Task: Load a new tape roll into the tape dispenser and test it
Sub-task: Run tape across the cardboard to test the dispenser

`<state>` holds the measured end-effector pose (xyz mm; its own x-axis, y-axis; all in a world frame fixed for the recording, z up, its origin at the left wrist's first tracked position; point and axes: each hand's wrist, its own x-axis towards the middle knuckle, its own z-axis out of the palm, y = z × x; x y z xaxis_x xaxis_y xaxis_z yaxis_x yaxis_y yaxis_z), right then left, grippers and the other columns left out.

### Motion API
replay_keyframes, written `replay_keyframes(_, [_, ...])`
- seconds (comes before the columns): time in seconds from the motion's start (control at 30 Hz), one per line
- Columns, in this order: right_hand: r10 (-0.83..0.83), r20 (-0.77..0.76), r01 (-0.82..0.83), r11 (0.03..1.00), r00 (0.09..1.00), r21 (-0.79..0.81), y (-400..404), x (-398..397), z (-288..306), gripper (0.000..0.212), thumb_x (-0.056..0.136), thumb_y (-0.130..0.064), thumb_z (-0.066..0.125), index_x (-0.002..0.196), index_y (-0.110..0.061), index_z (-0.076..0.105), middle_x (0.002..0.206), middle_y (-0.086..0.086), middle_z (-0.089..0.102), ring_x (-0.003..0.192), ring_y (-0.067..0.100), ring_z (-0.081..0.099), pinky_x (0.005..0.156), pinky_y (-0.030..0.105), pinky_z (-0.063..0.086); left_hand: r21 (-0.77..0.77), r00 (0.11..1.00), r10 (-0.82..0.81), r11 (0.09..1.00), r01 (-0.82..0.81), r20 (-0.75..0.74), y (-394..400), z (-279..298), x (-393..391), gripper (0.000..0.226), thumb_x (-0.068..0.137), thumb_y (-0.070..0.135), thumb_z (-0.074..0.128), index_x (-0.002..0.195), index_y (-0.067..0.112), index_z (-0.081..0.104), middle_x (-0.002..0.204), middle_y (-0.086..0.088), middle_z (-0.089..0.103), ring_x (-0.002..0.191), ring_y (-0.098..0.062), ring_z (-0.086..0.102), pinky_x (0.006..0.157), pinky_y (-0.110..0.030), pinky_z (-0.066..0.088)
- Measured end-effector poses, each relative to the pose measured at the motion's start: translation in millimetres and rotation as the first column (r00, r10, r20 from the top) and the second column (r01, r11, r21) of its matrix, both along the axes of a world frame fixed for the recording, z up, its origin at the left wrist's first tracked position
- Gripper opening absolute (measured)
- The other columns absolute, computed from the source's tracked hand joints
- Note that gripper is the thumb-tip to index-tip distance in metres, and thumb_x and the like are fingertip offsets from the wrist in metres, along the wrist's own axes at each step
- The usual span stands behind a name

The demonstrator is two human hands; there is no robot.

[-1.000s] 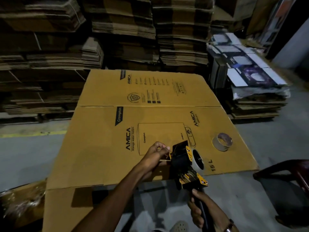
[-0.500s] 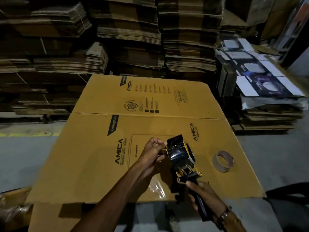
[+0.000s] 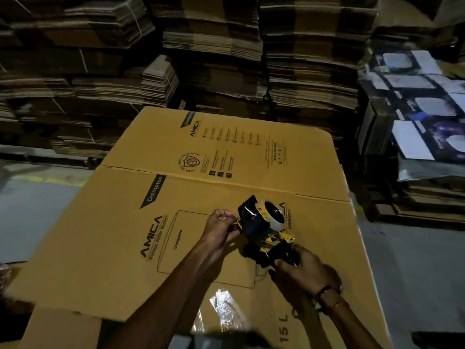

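A black and yellow tape dispenser [image 3: 261,231] is held above a flattened yellow-brown carton [image 3: 156,222]. A white tape roll [image 3: 275,214] sits on its hub at the far end. My right hand [image 3: 299,270] grips the dispenser's black handle. My left hand [image 3: 220,229] pinches something small at the dispenser's left front edge, by the black flap; whether it is the tape end I cannot tell. A shiny strip of clear tape or film [image 3: 224,311] lies on the carton below my arms.
Tall stacks of flattened cardboard [image 3: 214,46] fill the background. A pile of printed blue and white cartons [image 3: 422,114] stands at the right. Grey concrete floor [image 3: 412,273] lies either side of the carton, with a yellow line at the left.
The view has moved forward over the carton and both hands with the dispenser have shifted further onto it. The empty tape core seen at the right earlier is out of sight.
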<state>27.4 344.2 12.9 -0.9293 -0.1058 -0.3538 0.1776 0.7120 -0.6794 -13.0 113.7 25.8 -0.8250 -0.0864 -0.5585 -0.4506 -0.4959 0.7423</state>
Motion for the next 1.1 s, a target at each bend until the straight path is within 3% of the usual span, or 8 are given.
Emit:
replay_keyframes(0.1, [0.052, -0.027, -0.049, 0.995, 0.998, 0.089, 4.6, -24.7, -9.7, 0.034, 0.085, -0.043, 0.072, 0.114, -0.028, 0.063, 0.102, -0.009, 0.071, 0.097, 0.016, 0.067, 0.072, 0.023, 0.042, -0.059, 0.999, 0.035, 0.998, -0.033, 0.036, -1.9, -9.9, -9.2, 0.021, 0.094, -0.004, 0.055, 0.084, 0.013, 0.047, 0.108, -0.018, 0.057, 0.098, -0.022, 0.061, 0.067, -0.024, 0.058])
replay_keyframes(0.33, [0.156, -0.111, -0.136, 0.976, 0.982, 0.169, -16.2, -64.7, -26.9, 0.038, 0.086, -0.04, 0.068, 0.122, -0.03, 0.06, 0.107, -0.005, 0.073, 0.098, 0.019, 0.068, 0.072, 0.024, 0.045, -0.109, 0.993, 0.09, 0.991, -0.081, 0.078, -27.9, -28.3, -25.8, 0.024, 0.093, -0.011, 0.051, 0.083, 0.009, 0.046, 0.109, -0.024, 0.062, 0.089, -0.02, 0.067, 0.058, -0.022, 0.058])
replay_keyframes(0.47, [0.184, -0.161, -0.144, 0.962, 0.97, 0.232, -35.4, -79.6, -37.1, 0.039, 0.085, -0.043, 0.064, 0.12, -0.028, 0.057, 0.109, -0.004, 0.071, 0.095, 0.021, 0.067, 0.07, 0.028, 0.049, -0.033, 0.99, 0.098, 0.995, -0.095, 0.103, -49.0, -34.4, -35.1, 0.025, 0.093, -0.013, 0.046, 0.084, 0.01, 0.045, 0.112, -0.025, 0.064, 0.103, -0.027, 0.067, 0.071, -0.033, 0.062])
replay_keyframes(0.6, [0.248, -0.21, -0.185, 0.943, 0.946, 0.278, -52.5, -93.0, -45.6, 0.041, 0.084, -0.045, 0.062, 0.12, -0.027, 0.056, 0.109, -0.001, 0.071, 0.091, 0.025, 0.066, 0.067, 0.03, 0.046, 0.001, 0.988, 0.031, 0.999, -0.032, 0.151, -76.3, -43.0, -43.5, 0.009, 0.097, 0.008, 0.048, 0.089, 0.012, 0.05, 0.084, -0.009, 0.069, 0.067, -0.015, 0.065, 0.078, -0.034, 0.055])
replay_keyframes(0.67, [0.262, -0.222, -0.19, 0.935, 0.939, 0.3, -63.9, -97.9, -47.8, 0.042, 0.083, -0.044, 0.063, 0.12, -0.026, 0.055, 0.112, 0.0, 0.071, 0.093, 0.027, 0.066, 0.067, 0.031, 0.044, -0.056, 0.985, -0.015, 0.998, 0.025, 0.173, -88.4, -44.9, -46.0, 0.019, 0.099, 0.028, 0.047, 0.101, 0.011, 0.055, 0.088, -0.005, 0.074, 0.08, -0.014, 0.065, 0.076, -0.028, 0.045])
replay_keyframes(0.83, [0.254, -0.228, -0.171, 0.929, 0.94, 0.328, -97.6, -98.6, -51.5, 0.041, 0.083, -0.044, 0.063, 0.119, -0.029, 0.054, 0.116, -0.002, 0.069, 0.095, 0.026, 0.065, 0.065, 0.028, 0.034, -0.205, 0.982, -0.049, 0.975, 0.087, 0.183, -112.1, -46.3, -52.8, 0.076, 0.098, 0.058, 0.036, 0.14, -0.004, 0.04, 0.124, -0.017, 0.065, 0.125, -0.024, 0.053, 0.113, -0.043, 0.021])
replay_keyframes(0.93, [0.247, -0.231, -0.166, 0.933, 0.941, 0.32, -110.9, -98.1, -55.8, 0.041, 0.081, -0.046, 0.062, 0.118, -0.03, 0.053, 0.115, -0.003, 0.068, 0.095, 0.025, 0.065, 0.065, 0.029, 0.036, -0.303, 0.987, -0.035, 0.949, 0.082, 0.16, -120.3, -47.5, -57.3, 0.068, 0.103, 0.049, 0.028, 0.135, -0.009, 0.044, 0.111, -0.015, 0.067, 0.111, -0.026, 0.056, 0.114, -0.043, 0.023])
replay_keyframes(1.1, [0.266, -0.233, -0.169, 0.915, 0.935, 0.366, -116.6, -101.4, -56.8, 0.042, 0.083, -0.046, 0.063, 0.119, -0.026, 0.054, 0.116, -0.001, 0.068, 0.095, 0.026, 0.065, 0.067, 0.028, 0.04, -0.457, 0.991, -0.08, 0.881, 0.12, 0.106, -138.3, -48.9, -57.2, 0.063, 0.105, 0.039, 0.029, 0.109, -0.014, 0.063, 0.111, -0.026, 0.069, 0.096, -0.03, 0.063, 0.093, -0.035, 0.043])
